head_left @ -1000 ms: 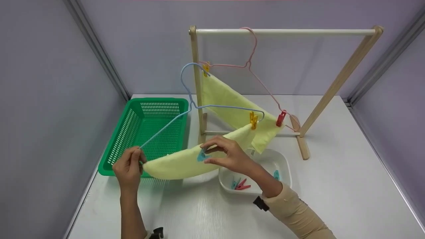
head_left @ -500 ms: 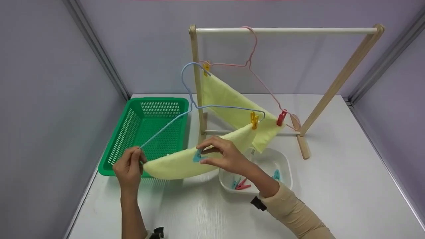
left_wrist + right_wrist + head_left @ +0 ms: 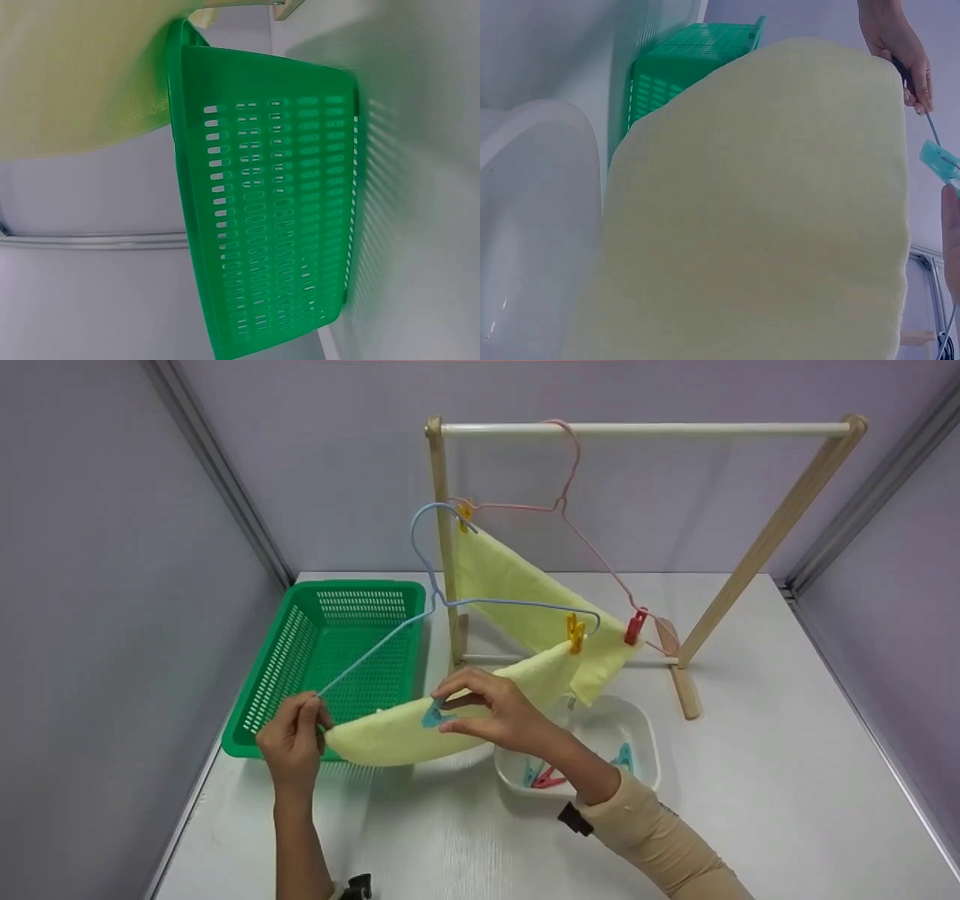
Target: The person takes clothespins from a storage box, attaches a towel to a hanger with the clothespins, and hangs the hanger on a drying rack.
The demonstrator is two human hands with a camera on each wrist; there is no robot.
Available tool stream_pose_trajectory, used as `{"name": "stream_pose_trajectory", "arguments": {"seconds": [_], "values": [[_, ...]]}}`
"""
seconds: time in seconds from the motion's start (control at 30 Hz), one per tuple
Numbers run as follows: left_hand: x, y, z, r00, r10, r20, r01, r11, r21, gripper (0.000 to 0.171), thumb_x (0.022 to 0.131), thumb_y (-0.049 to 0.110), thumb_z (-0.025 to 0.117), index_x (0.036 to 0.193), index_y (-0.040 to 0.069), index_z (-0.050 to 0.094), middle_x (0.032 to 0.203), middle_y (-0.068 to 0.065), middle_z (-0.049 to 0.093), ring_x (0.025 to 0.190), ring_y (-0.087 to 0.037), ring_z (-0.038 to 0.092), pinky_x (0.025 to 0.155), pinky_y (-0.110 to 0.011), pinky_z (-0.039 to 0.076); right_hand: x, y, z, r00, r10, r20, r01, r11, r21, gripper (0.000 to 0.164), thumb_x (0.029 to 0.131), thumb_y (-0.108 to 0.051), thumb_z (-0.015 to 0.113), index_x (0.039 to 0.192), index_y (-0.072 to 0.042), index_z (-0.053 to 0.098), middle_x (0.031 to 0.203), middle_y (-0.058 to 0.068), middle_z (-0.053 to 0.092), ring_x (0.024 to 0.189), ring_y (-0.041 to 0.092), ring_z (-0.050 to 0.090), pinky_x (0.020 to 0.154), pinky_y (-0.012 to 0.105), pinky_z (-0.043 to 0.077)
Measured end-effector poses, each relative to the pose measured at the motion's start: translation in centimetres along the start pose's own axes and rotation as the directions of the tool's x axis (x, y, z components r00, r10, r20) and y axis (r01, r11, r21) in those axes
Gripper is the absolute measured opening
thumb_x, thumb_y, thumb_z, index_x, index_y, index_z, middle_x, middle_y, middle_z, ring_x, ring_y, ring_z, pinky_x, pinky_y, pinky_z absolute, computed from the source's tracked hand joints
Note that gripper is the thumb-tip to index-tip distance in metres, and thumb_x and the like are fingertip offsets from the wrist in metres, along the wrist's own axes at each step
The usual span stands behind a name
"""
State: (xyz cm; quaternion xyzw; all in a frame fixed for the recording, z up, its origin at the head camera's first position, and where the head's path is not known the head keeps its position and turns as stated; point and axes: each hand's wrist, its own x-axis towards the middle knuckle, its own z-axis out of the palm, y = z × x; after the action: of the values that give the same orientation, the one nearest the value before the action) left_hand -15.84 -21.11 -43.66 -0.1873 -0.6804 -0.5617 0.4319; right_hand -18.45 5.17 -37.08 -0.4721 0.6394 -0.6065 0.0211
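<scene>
My left hand (image 3: 292,739) pinches the lower left end of a blue wire hanger (image 3: 517,601) together with a corner of a pale yellow cloth (image 3: 397,733). The cloth's other top corner is fastened to the hanger's right end by a yellow clothespin (image 3: 575,634). Between the thumb and fingers of my right hand (image 3: 502,709) is a light blue clothespin (image 3: 433,715), in front of the cloth's upper edge. In the right wrist view that clothespin (image 3: 939,160) appears near the right edge, apart from the left hand. The cloth fills most of that view.
A green basket (image 3: 416,660) stands at left, under the hanger. Behind is a wooden rack (image 3: 442,547) with a pink hanger (image 3: 517,507) carrying another yellow cloth (image 3: 502,577), held by yellow and red clothespins. A white tub (image 3: 651,735) with several clothespins sits beneath my right forearm.
My right hand has moved slightly left along the cloth with the light blue clothespin, toward my left hand. The left hand and blue hanger have barely moved.
</scene>
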Motion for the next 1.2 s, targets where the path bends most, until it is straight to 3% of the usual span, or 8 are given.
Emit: {"name": "stream_pose_trajectory", "arguments": {"seconds": [0.37, 0.7, 1.2], "values": [[0.0, 0.0, 0.0, 1.0, -0.003, -0.007, 0.003, 1.0, -0.002, 0.025, 0.094, 0.008, 0.054, 0.08, -0.012, 0.059, 0.058, -0.01, 0.052, 0.036, -0.006, 0.037, 0.034, -0.015, 0.03, -0.4, 2.8, 0.5, 1.0, 0.002, -0.006, -0.002, 0.999, 0.038, 0.034, 0.076, 0.01, 0.068, 0.107, 0.007, 0.056, 0.104, 0.017, 0.055, 0.095, 0.027, 0.058, 0.079, 0.04, 0.05], [-0.2, -0.2, 0.0, 1.0, 0.003, -0.003, -0.003, 1.0, 0.021, 0.031, 0.094, 0.016, 0.053, 0.081, -0.012, 0.06, 0.057, -0.012, 0.052, 0.033, -0.009, 0.036, 0.035, -0.014, 0.03, 0.1, 2.8, 0.9, 0.999, -0.042, -0.014, 0.043, 0.998, 0.053, 0.032, 0.077, 0.009, 0.068, 0.107, 0.009, 0.055, 0.104, 0.019, 0.054, 0.095, 0.027, 0.057, 0.079, 0.039, 0.05], [0.0, 0.0, 0.0, 1.0, 0.012, 0.012, -0.012, 0.999, 0.037, 0.027, 0.094, 0.012, 0.053, 0.08, -0.01, 0.06, 0.057, -0.008, 0.051, 0.034, -0.007, 0.036, 0.034, -0.015, 0.031, 1.1, 2.7, 2.5, 0.997, -0.076, 0.022, 0.075, 0.997, 0.021, 0.034, 0.077, 0.006, 0.07, 0.107, 0.008, 0.055, 0.103, 0.017, 0.054, 0.095, 0.023, 0.059, 0.079, 0.034, 0.05]]}}
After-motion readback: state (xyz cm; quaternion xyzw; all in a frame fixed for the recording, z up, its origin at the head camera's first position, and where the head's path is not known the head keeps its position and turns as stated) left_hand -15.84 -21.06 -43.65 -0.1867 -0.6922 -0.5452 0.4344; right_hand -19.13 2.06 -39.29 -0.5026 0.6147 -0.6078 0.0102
